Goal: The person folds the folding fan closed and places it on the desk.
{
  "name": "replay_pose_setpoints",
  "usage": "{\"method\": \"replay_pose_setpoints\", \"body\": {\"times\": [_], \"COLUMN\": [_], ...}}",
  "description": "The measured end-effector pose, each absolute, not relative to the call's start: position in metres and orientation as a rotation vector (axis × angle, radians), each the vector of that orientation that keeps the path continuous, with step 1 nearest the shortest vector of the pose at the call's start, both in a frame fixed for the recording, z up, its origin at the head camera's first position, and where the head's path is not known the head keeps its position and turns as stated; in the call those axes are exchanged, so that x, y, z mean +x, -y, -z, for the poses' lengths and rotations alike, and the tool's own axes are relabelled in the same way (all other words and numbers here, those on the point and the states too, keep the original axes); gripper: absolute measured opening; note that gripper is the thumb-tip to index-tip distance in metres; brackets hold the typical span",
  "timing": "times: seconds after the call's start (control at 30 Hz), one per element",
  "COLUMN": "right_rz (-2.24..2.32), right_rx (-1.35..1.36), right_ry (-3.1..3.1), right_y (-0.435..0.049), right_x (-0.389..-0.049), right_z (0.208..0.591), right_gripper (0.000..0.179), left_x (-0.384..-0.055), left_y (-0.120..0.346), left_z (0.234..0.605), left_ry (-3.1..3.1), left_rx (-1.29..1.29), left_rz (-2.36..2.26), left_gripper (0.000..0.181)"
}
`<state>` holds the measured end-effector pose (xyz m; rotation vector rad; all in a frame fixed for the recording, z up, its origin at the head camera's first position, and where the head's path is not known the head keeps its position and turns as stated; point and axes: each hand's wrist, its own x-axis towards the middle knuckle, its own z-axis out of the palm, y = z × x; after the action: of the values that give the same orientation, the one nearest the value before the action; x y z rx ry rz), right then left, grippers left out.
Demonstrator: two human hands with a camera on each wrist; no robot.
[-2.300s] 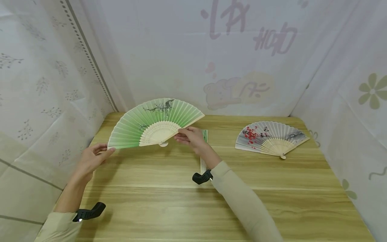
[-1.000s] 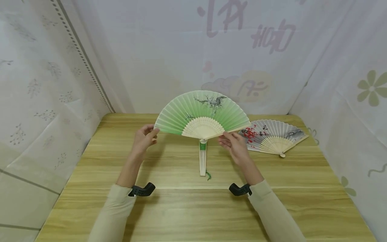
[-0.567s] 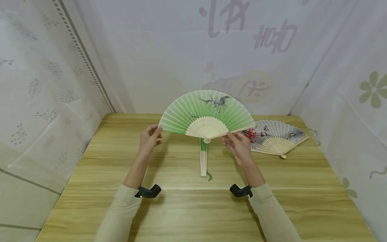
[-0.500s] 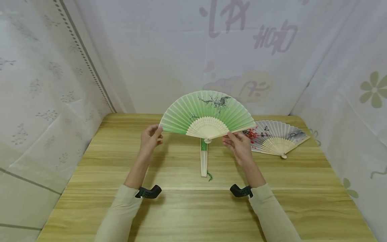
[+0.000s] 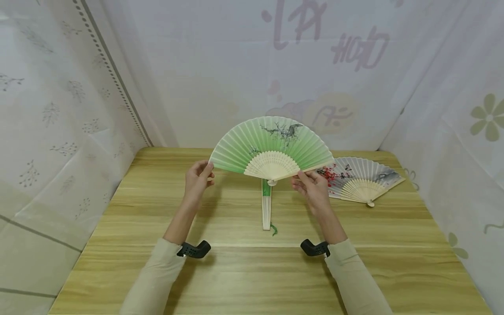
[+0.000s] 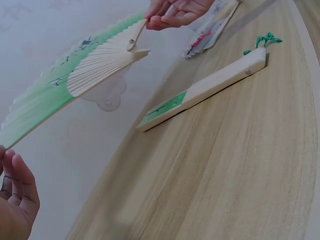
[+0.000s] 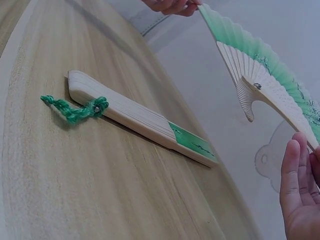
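Spread wide, a green folding fan [image 5: 271,140] with a dark branch print is held up above the table between both hands. My left hand [image 5: 197,178] pinches its left end at the outer corner. On the other side my right hand [image 5: 313,188] pinches the right guard stick, with the thumb in front. Below the fan's pivot lies a folded green fan [image 5: 266,210] with pale ribs and a green tassel, flat on the table. Its upper end is hidden behind the held fan in the head view, but the left wrist view shows the folded fan [image 6: 205,87] whole.
A grey fan [image 5: 362,179] with red blossoms lies spread on the table [image 5: 252,280] at the right, partly covered by my right hand in the head view. Printed cloth hangs behind and along both sides [image 5: 445,109].
Both hands have carried the open green fan from the left to the middle, above the folded fan. Over the last half second it has hardly moved.
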<state>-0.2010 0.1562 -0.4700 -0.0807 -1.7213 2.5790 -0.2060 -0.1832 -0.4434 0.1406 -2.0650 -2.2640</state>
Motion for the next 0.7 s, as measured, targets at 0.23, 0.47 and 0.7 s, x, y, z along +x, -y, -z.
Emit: {"method": "replay_pose_setpoints", "body": {"times": [0.23,0.47,0.7], "right_rz": [-2.518,-2.463,-2.448], "right_rx": [-0.033,-0.008,0.007], "right_ry": [1.829,1.884,1.888], "right_y": [-0.158,-0.156,-0.154], "right_x": [-0.202,-0.201,-0.201], "right_z": [0.469,0.468,0.468], "right_gripper": [0.024,0.024,0.023], "left_x": [-0.207,-0.207,-0.207], "left_y": [0.183,0.184,0.183], "left_z": [0.439,0.436,0.433], "left_ry": [2.08,2.105,2.103], "left_rx": [0.077,0.036,0.036], "left_rz": [2.246,2.228,2.231], "left_gripper": [0.038,0.04,0.041]}}
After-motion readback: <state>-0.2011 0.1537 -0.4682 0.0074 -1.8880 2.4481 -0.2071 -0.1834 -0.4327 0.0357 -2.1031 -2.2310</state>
